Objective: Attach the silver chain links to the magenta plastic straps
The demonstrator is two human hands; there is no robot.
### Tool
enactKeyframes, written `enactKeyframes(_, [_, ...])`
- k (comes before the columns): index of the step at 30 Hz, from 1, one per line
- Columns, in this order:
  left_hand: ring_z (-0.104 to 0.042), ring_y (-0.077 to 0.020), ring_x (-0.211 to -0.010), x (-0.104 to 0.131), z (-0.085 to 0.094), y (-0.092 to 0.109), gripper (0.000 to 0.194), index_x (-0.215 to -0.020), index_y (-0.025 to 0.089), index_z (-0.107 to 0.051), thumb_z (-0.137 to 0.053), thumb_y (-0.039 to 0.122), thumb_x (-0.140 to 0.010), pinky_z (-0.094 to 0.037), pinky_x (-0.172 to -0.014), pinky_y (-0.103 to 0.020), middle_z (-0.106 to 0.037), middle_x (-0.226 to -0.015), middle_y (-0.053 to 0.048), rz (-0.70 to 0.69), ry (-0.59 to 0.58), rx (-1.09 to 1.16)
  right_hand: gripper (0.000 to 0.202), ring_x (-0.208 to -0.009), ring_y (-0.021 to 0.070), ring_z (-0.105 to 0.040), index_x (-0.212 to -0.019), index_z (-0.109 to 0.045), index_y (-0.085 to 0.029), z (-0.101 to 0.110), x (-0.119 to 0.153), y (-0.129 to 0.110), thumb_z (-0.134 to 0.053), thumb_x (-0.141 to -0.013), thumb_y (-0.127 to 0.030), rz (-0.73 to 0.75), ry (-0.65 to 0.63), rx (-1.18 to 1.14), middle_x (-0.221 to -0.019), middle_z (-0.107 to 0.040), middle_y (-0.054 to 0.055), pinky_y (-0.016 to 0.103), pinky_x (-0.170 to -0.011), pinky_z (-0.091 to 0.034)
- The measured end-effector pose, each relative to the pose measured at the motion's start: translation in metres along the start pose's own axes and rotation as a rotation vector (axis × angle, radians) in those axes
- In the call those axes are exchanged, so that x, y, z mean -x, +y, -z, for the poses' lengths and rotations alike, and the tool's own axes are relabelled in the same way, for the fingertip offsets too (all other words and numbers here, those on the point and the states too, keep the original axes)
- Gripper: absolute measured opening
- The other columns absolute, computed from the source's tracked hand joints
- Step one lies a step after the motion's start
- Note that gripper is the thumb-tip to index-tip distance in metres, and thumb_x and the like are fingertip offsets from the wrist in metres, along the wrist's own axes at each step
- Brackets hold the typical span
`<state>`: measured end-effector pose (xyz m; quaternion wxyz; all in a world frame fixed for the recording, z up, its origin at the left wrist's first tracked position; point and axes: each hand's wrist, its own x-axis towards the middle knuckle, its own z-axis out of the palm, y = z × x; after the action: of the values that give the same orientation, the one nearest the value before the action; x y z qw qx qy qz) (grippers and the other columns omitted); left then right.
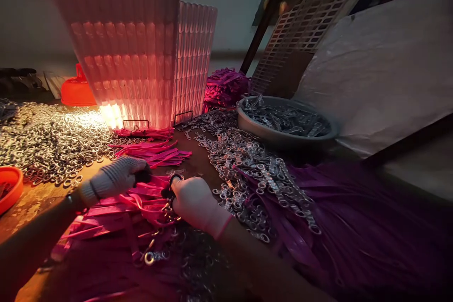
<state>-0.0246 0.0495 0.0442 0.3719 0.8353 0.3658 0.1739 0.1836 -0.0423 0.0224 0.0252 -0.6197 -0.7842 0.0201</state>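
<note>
My left hand, in a pale glove with dark fingertips, is closed above a pile of pink straps; what it pinches is too dark to name. Just to its right my right hand, in a white glove, is closed with its fingertips around something small and dark, near the straps and some metal pieces. A metal clasp lies on the straps below. More pink straps lie beyond my hands.
Metal rings cover the left side. Metal clasps spread at the right, before a basin and purple straps. Ribbed translucent panels stand behind. An orange bowl sits at the left edge.
</note>
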Motion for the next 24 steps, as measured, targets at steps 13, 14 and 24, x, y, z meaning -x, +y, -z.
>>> enactKeyframes(13, [-0.036,-0.0035,-0.038,0.005,-0.014,-0.038,0.024,-0.092,0.011,-0.071,-0.060,0.032,-0.088,-0.025,-0.033,-0.013,-0.061,-0.060,-0.002,0.415,0.359,0.666,0.026,-0.096,0.0255,-0.069,-0.103,-0.068,-0.015,-0.021,0.010,0.079,-0.049,-0.087,-0.019,-0.452,-0.221,0.037,-0.099,-0.073,0.016,0.032,-0.075,-0.047])
enactKeyframes(14, [-0.035,-0.0030,-0.037,0.000,-0.015,-0.033,0.029,-0.090,0.009,-0.069,-0.055,0.034,-0.092,-0.024,-0.032,-0.013,-0.061,-0.060,-0.003,0.489,0.329,0.879,0.024,-0.092,0.0280,-0.070,-0.098,-0.071,-0.013,-0.029,0.008,0.090,-0.051,-0.084,-0.015,-0.500,-0.263,0.052,-0.093,-0.073,0.019,0.034,-0.072,-0.047])
enactKeyframes(24, [-0.068,-0.0142,-0.066,-0.016,-0.037,-0.005,0.033,-0.109,0.001,-0.066,-0.049,0.023,-0.092,-0.040,-0.040,-0.015,-0.071,-0.095,-0.020,0.541,-0.057,1.382,0.034,-0.091,0.0257,-0.070,-0.100,-0.068,-0.010,-0.070,0.008,0.106,-0.040,-0.084,0.001,-0.525,-0.156,-0.026,-0.097,-0.072,0.020,0.030,-0.068,-0.045])
